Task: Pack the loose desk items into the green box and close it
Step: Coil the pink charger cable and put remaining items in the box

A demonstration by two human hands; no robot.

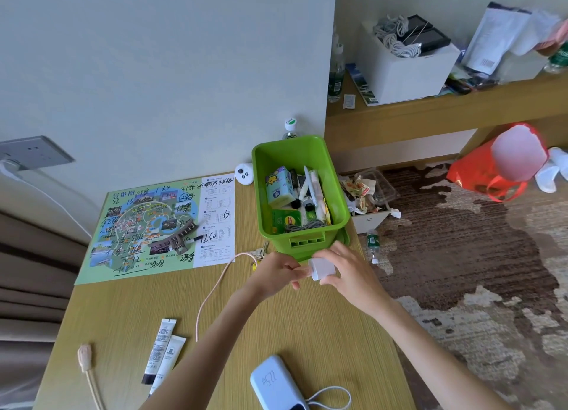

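Note:
The green box (335, 194) stands open at the desk's far right edge, holding a tissue pack, tea packet, pens and cords. Just in front of it my right hand (347, 274) grips a white charger plug (321, 268). My left hand (276, 271) pinches the end of a pink cable (212, 289) at the plug; the cable loops back across the desk. Keys (259, 253) lie by the box. On the near desk lie two tubes (163, 351) and a pale blue power bank (276, 382).
A scribbled map sheet (147, 225) with a brown hair clip (181, 236) and a pen covers the far left desk. A white round device (244, 173) and a bottle (290, 130) stand by the wall. Right of the desk are a trash bin, a floor bottle and a red bag.

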